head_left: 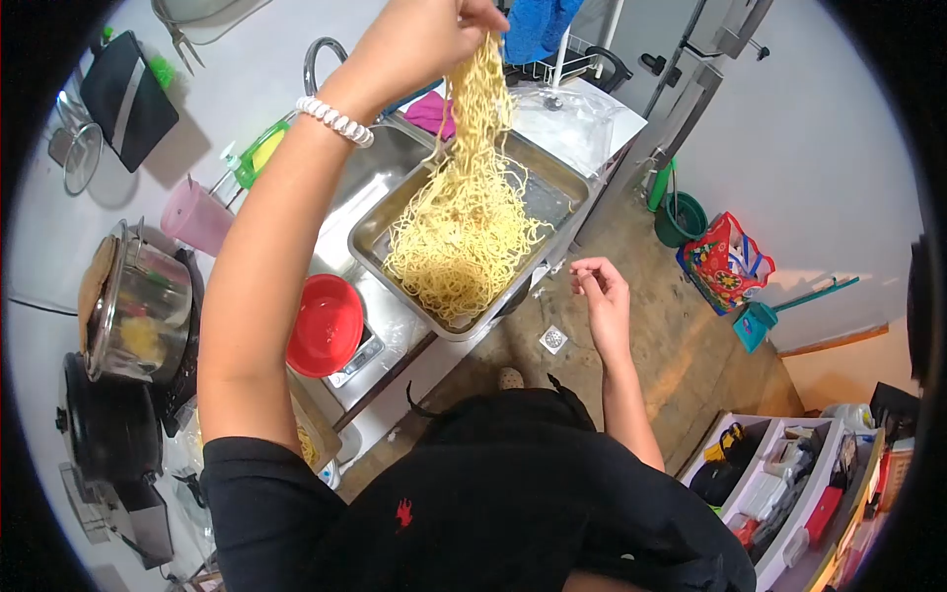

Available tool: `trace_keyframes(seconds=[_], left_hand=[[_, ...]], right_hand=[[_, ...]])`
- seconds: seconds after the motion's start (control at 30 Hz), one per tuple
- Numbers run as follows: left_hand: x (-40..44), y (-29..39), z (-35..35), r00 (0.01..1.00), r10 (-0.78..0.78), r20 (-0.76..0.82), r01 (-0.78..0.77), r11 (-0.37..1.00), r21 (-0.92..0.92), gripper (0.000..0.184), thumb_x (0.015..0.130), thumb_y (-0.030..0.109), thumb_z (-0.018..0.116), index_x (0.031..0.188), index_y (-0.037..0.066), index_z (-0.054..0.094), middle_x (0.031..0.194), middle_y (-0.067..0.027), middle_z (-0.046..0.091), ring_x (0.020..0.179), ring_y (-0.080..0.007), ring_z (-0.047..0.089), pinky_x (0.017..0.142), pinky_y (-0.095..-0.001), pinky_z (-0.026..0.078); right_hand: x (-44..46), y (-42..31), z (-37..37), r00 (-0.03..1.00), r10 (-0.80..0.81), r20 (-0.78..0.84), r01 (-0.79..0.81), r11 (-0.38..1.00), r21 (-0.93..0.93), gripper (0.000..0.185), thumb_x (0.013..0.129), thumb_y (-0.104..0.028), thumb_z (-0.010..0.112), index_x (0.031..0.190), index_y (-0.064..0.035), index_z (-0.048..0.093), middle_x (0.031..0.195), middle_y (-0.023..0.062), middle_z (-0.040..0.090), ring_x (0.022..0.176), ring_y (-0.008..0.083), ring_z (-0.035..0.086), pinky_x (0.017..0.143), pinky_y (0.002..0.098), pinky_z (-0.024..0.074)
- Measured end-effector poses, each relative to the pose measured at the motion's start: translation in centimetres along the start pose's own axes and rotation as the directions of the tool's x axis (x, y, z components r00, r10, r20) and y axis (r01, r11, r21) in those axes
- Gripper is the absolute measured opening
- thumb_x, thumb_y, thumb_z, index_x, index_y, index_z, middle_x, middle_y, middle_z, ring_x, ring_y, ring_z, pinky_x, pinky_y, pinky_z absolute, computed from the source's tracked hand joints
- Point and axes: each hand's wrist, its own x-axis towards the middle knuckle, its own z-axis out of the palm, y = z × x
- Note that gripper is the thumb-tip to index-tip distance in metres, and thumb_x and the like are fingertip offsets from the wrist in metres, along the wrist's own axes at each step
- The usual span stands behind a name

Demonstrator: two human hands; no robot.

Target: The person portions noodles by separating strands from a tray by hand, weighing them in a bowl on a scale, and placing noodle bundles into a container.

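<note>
My left hand (472,28), with a white coiled band on the wrist, is closed around a bundle of yellow noodles (478,109) and holds it up high. The long strands hang down into a heap of noodles (459,242) in a rectangular metal tray (370,242). The tray rests at the sink's edge, with bare metal showing at its right end. My right hand (604,288) hovers to the right of the tray, apart from it, its fingers loosely bent and holding nothing.
A red bowl (327,326) sits on a small scale (357,357) left of the tray. Behind are a sink (380,163), faucet (324,59) and pink cup (195,217). A glass-lidded pot (148,306) stands far left. On the floor are a green bucket (679,219) and patterned bag (725,261).
</note>
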Motion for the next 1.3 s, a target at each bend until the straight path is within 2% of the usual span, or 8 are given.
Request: trace_keyframes(seconds=[0.13, 0.27, 0.3, 0.37, 0.57, 0.67, 1.03, 1.3], left_hand=[[-0.6, -3.5, 1.5, 0.892, 0.285, -0.350, -0.286, 0.957, 0.050, 0.023, 0.081, 0.006, 0.061, 0.100, 0.004, 0.074, 0.086, -0.0163, 0.073, 0.082, -0.0242, 0.071, 0.079, -0.0334, 0.055], [-6.8, -5.7, 4.0, 0.981, -0.102, 0.165, 0.071, 0.980, 0.184, 0.028, 0.077, 0.007, 0.068, 0.104, 0.005, 0.071, 0.093, -0.0132, 0.073, 0.082, -0.0207, 0.070, 0.078, -0.0329, 0.054], [-9.0, -8.5, 5.8, 0.962, -0.004, 0.275, -0.038, 0.988, 0.149, 0.028, 0.076, 0.010, 0.071, 0.104, 0.006, 0.072, 0.092, -0.0137, 0.072, 0.082, -0.0218, 0.070, 0.079, -0.0348, 0.054], [-11.1, -7.4, 6.8, 0.809, -0.340, 0.480, 0.261, 0.939, 0.224, 0.032, 0.076, 0.010, 0.073, 0.107, 0.006, 0.071, 0.093, -0.0150, 0.073, 0.081, -0.0234, 0.070, 0.079, -0.0371, 0.055], [-13.4, -8.2, 11.4, 0.922, -0.357, 0.148, 0.306, 0.908, 0.287, 0.037, 0.079, 0.027, 0.073, 0.103, 0.000, 0.069, 0.092, -0.0220, 0.070, 0.085, -0.0358, 0.068, 0.078, -0.0423, 0.054], [-14.1, -9.0, 13.5, 0.861, -0.435, 0.263, 0.288, 0.844, 0.452, 0.037, 0.081, 0.031, 0.071, 0.100, 0.000, 0.069, 0.088, -0.0222, 0.069, 0.085, -0.0384, 0.068, 0.078, -0.0435, 0.054], [-5.9, -3.4, 1.9, 0.974, -0.171, -0.149, 0.198, 0.960, 0.196, 0.028, 0.090, 0.022, 0.060, 0.107, 0.001, 0.069, 0.089, -0.0207, 0.070, 0.082, -0.0325, 0.069, 0.076, -0.0370, 0.052], [-3.4, -3.3, 1.4, 0.990, -0.035, -0.140, 0.052, 0.992, 0.115, 0.025, 0.091, 0.016, 0.056, 0.108, 0.002, 0.068, 0.087, -0.0156, 0.071, 0.075, -0.0214, 0.066, 0.074, -0.0333, 0.051]], right_hand=[[-0.2, 0.1, -0.1, 1.000, 0.008, -0.002, -0.008, 1.000, 0.028, 0.011, 0.095, -0.007, 0.056, 0.096, -0.0005, 0.065, 0.079, -0.0017, 0.060, 0.072, 0.0060, 0.053, 0.066, 0.0221, 0.0434], [-0.6, 0.8, -0.9, 1.000, 0.007, -0.024, -0.006, 0.998, 0.056, 0.011, 0.094, -0.007, 0.056, 0.096, -0.0005, 0.065, 0.079, -0.0017, 0.060, 0.072, 0.0061, 0.052, 0.066, 0.0222, 0.0434], [-0.6, 1.1, -1.2, 1.000, 0.003, -0.024, -0.002, 0.998, 0.065, 0.011, 0.094, -0.007, 0.056, 0.096, -0.0004, 0.065, 0.079, -0.0018, 0.060, 0.071, 0.0060, 0.052, 0.066, 0.0222, 0.0433], [-0.6, 1.6, -1.6, 0.999, 0.017, -0.030, -0.016, 0.999, 0.029, 0.010, 0.094, -0.006, 0.057, 0.096, -0.0003, 0.065, 0.079, -0.0021, 0.059, 0.071, 0.0056, 0.051, 0.066, 0.0218, 0.0423], [-0.9, 1.0, -0.2, 0.999, 0.033, -0.006, -0.033, 0.999, 0.000, 0.009, 0.093, -0.005, 0.058, 0.094, 0.0002, 0.065, 0.077, -0.0038, 0.056, 0.070, 0.0043, 0.046, 0.064, 0.0212, 0.0387], [-0.8, 0.5, 0.6, 0.999, 0.019, 0.029, -0.018, 0.999, -0.037, 0.009, 0.093, -0.005, 0.058, 0.094, 0.0004, 0.065, 0.076, -0.0044, 0.056, 0.069, 0.0043, 0.045, 0.063, 0.0215, 0.0381], [0.9, -1.1, 1.5, 0.995, -0.054, 0.082, 0.061, 0.994, -0.094, 0.008, 0.092, -0.004, 0.059, 0.094, 0.0003, 0.065, 0.080, 0.0008, 0.059, 0.072, 0.0069, 0.051, 0.065, 0.0232, 0.0419], [5.3, -9.4, 6.8, 0.751, -0.659, 0.021, 0.642, 0.724, -0.252, 0.032, 0.084, -0.007, 0.067, 0.113, -0.0008, 0.057, 0.105, 0.0127, 0.058, 0.081, 0.0190, 0.060, 0.071, 0.0308, 0.0511]])
